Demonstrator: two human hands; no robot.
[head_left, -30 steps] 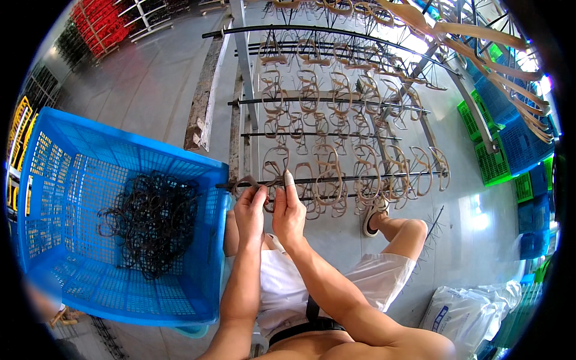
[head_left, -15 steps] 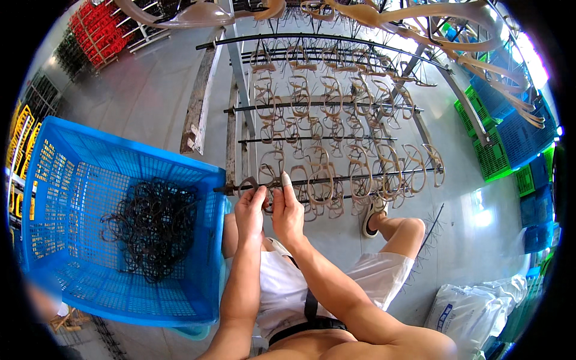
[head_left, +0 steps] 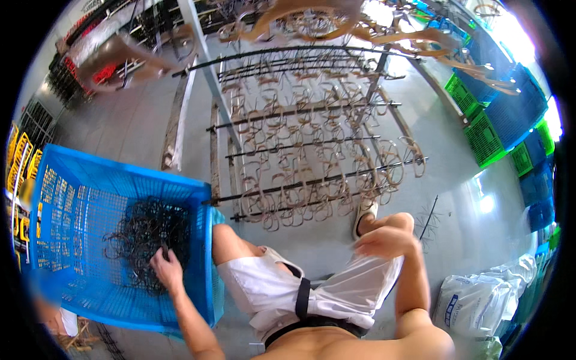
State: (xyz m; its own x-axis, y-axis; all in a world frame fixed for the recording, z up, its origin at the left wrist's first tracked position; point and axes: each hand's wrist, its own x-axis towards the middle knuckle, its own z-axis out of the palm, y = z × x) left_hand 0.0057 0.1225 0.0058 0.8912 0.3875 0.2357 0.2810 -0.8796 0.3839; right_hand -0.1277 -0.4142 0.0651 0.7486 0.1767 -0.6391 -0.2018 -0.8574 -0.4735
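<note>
My left hand [head_left: 166, 268] reaches into a big blue plastic basket [head_left: 126, 163] at my left. Its fingers are a little apart and touch a tangled pile of dark, thin looped pieces [head_left: 153, 225]; nothing can be made out in its grip. Over my right knee, my right hand [head_left: 384, 241] is slightly blurred, with its fingers stretched out and nothing visible in them. In front of me stands a rack with black bars [head_left: 324, 180], from which rows of glossy beige looped pieces [head_left: 277, 207] hang.
More beige loops [head_left: 312, 18] hang close overhead. Blue and green crates [head_left: 486, 135] line the right side, with white plastic bags [head_left: 480, 303] nearer me. A spiked black bar [head_left: 429, 219] lies on the floor. Yellow pieces [head_left: 21, 156] hang at the far left; a blurred person [head_left: 60, 321] shows at lower left.
Both hands have left the front bar of the rack, where they worked together on a loop. The left moved down-left into the basket, the right moved right over the knee. The view has shifted.
</note>
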